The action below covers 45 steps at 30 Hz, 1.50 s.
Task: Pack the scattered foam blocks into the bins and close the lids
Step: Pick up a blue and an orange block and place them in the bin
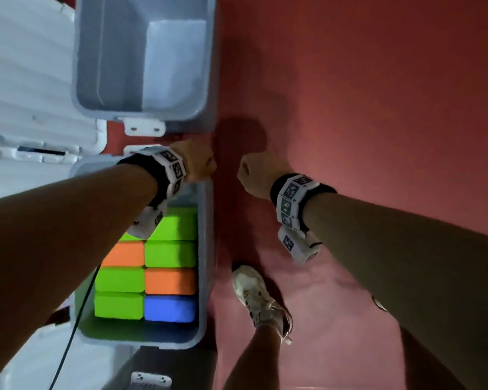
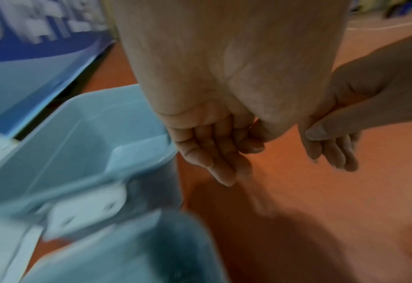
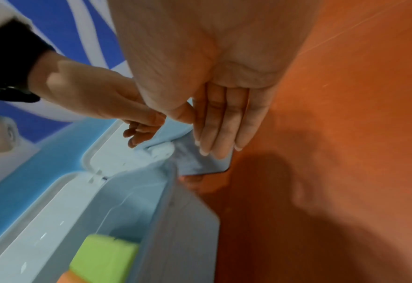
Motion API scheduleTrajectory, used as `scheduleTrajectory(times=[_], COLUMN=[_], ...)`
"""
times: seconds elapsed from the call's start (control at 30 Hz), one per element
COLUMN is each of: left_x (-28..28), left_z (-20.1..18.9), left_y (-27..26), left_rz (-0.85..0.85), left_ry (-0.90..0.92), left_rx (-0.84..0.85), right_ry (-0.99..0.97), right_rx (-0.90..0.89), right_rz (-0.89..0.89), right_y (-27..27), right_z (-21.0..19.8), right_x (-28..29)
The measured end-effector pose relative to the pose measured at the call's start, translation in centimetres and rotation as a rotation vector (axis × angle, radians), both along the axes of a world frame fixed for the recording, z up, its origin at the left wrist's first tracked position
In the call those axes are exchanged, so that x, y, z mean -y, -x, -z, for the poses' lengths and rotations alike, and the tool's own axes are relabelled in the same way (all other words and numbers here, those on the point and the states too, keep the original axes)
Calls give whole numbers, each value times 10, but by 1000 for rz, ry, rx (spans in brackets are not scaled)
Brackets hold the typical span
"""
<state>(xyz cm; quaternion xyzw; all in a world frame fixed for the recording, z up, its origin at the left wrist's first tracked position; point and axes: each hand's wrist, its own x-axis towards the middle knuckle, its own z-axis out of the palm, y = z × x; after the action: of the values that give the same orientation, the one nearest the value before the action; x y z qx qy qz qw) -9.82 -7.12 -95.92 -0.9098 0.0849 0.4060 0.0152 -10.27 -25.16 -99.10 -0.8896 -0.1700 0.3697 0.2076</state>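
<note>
Both hands hang relaxed and empty, fingers straight. The left hand is over the far rim of the near pale-blue plastic bin; the right hand is over the red floor at its 3 o'clock. That bin, long axis 12 to 6, holds green, orange and blue rectangular foam blocks in two neat columns. Its white lid lies open at 9 o'clock, nearer the left hand.

Near bin: open, packed with green, orange and blue foam blocks in two columns. Far bin: open, apparently empty. White lids swung left.
</note>
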Motion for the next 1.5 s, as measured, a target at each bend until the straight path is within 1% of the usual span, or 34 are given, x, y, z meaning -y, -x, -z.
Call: scheduleTrajectory(times=[0.03,0.1,0.2,0.33,0.4,0.47,0.57,0.6,0.63,0.7,0.77,0.83,0.97,1.1,1.23,1.33,1.5], left_x=[28,76,178,317,394,466,598,631,663,750,814,897,1018,1117,1181,1219,1296], left_z=[-5,-12,-21,-21,-18,-12,-16,-20,-22,-26,-34,-48,-77,-101,-114,-120,-123], left_y=[-19,-50,-99,-135,-139,-139,-131,-132,-132,-131,-130,-124,-117,-105,-103,-113,-161], left_rz=[57,101,153,303,419,547,736,790,814,844,829,878,993,1075,1124,1172,1217], left_ry=[-1,23,82,109,116,75,8,10,17,27,37,44,56,92,133,107,143], left_rx=[-7,-6,-6,-28,-85,-134,-167,-177,-197,-208,-232,-232,-203,-150,-126,-130,-63], right_ry=[11,33,98,149,173,205,248,253,258,270,262,263,271,317,354,359,360], right_rx=[3,24,53,27,-11,-61,-117,-118,-116,-119,-113,-118,-124,-134,-158,-113,-25], right_rz=[47,118,264,410,477,536,655,685,709,807,896,1016,1162,1273,1321,1341,1324], right_y=[-10,-27,-45,-50,-46,-39,-22,-17,-13,0,12,30,67,104,116,100,37], right_z=[-6,-16,-28,-22,-14,-9,-9,-9,-9,-15,-19,-32,-60,-88,-104,-112,-125], right_x=[30,83,187,321,391,451,557,583,609,686,744,820,930,1016,1067,1091,1146])
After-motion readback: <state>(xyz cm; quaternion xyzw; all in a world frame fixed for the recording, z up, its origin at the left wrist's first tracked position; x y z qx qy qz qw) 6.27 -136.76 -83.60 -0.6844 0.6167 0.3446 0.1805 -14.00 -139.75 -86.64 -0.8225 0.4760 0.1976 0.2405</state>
